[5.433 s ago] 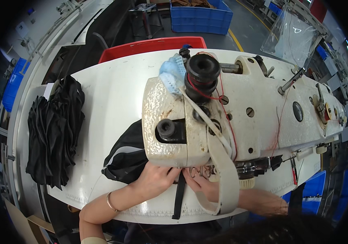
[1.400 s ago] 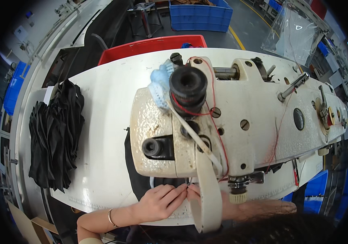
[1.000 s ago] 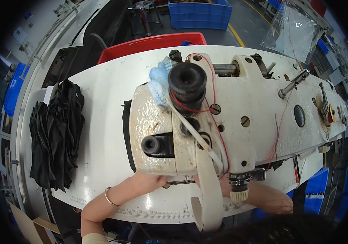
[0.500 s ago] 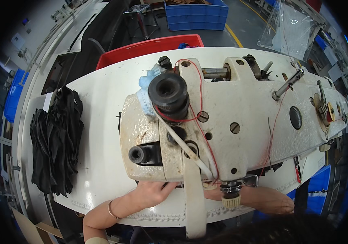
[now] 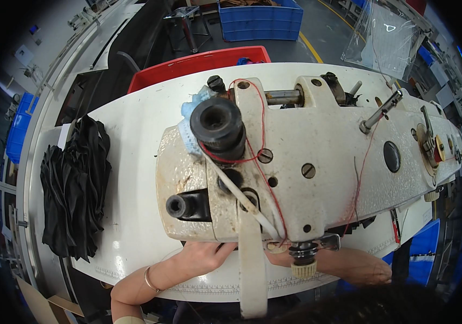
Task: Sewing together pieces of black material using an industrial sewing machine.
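The white table (image 5: 128,162) spans the centre of the frame, with a printed scale along its lower edge. The sewing machine (image 5: 317,146) occupies the centre and right; any workpiece beneath its head is concealed. The red bin (image 5: 187,67) sits behind the table, upper centre. The black cloth stack (image 5: 77,189) lies at the left of the frame, close to the table edge; a knock from the left forearm could plausibly push it off. The pale strap (image 5: 252,275) hangs at lower centre, between the two hands. It screens part of the work zone, so a misplaced finger there could go unnoticed.

The left hand (image 5: 201,256) is at lower centre, its fingers bent under the machine's front edge. The right hand (image 5: 278,259) is partly screened by the strap and the cream knob (image 5: 303,270). For both hands, fingertips are hidden: grip and opening cannot be determined. Hazard: fingertips may lie near the needle, which is not visible; running the machine with a finger out of position could cause injury.

The blue rag (image 5: 189,127) is tucked beside the black post (image 5: 217,124). The red thread (image 5: 231,161) loops round that post; slack could snag or tangle if pulled unevenly.
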